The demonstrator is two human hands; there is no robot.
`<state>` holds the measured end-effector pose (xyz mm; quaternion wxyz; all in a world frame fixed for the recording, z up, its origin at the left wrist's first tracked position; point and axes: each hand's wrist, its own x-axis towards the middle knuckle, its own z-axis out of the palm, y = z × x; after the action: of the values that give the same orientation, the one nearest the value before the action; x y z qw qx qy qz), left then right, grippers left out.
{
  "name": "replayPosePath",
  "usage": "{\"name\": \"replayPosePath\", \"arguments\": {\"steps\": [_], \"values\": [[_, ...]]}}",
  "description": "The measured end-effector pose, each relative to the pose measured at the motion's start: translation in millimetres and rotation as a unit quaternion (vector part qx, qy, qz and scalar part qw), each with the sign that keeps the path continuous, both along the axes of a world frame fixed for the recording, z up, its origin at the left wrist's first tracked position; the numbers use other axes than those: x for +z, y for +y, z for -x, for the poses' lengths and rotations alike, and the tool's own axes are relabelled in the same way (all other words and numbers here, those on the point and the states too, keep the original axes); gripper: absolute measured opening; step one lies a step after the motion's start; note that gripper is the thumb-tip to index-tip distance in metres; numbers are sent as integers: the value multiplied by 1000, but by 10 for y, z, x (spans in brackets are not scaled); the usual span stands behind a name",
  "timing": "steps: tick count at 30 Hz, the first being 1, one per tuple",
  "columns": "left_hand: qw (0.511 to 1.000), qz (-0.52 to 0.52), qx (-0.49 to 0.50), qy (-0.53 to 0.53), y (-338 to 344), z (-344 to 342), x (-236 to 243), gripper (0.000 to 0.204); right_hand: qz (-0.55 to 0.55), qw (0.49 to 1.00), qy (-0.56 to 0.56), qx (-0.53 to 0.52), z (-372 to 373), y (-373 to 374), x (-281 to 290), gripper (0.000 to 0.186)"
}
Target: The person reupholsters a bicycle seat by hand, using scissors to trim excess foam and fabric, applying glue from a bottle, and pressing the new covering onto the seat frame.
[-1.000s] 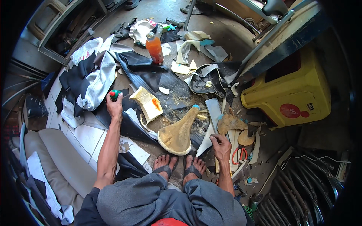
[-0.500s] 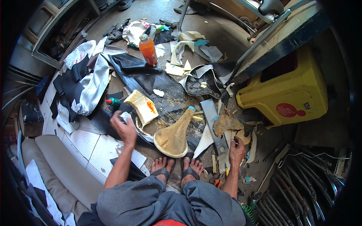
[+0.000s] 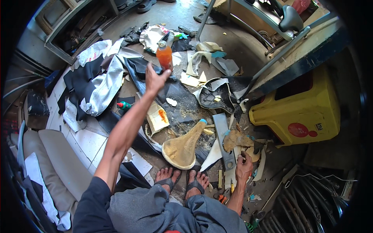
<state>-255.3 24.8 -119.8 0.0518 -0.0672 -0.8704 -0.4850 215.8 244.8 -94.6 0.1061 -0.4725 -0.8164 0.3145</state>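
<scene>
Left hand by the orange bottle, right hand low down.
With 12 at the top, the left hand point(image 3: 156, 80) is near 11 o'clock, its fingers spread, right beside the bottle of orange liquid point(image 3: 165, 58); I cannot tell if they touch. The bottle stands up by the big black sheet point(image 3: 176, 91). The right hand point(image 3: 244, 167) is between 4 and 5 o'clock, fingers curled, near a ragged tan scrap point(image 3: 236, 139) and a flat metal bar point(image 3: 223, 134); I cannot tell if they pinch something. A tan seat-shaped pad point(image 3: 178, 149) lies at 6 o'clock, just above the feet point(image 3: 165, 178). A little green bottle point(image 3: 125, 105) with a red top is at 9 o'clock.
</scene>
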Motion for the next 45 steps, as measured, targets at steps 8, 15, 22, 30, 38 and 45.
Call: {"name": "replayPosePath", "arguments": {"steps": [8,15,22,30,38,45], "values": [[981,-97,-126,-112,140,917,-314,60,12,1000,12,-19,-225,-42,58,33],[991,-8,-121,-56,-163,733,-295,50,14,1000,15,-15,-70,-11,-86,34],[989,99,-104,-29,-50,654,-107,61,-215,944,-174,179,271,109,-513,64],[997,22,-28,-65,-107,-178,-387,51,-181,977,-41,104,325,350,-428,27],[987,154,-45,1,173,496,-265,63,-41,988,83,126,390,-12,-400,26],[972,232,-24,41,707,1369,-250,70,-104,946,-1,307,1155,-336,-708,37]]}}
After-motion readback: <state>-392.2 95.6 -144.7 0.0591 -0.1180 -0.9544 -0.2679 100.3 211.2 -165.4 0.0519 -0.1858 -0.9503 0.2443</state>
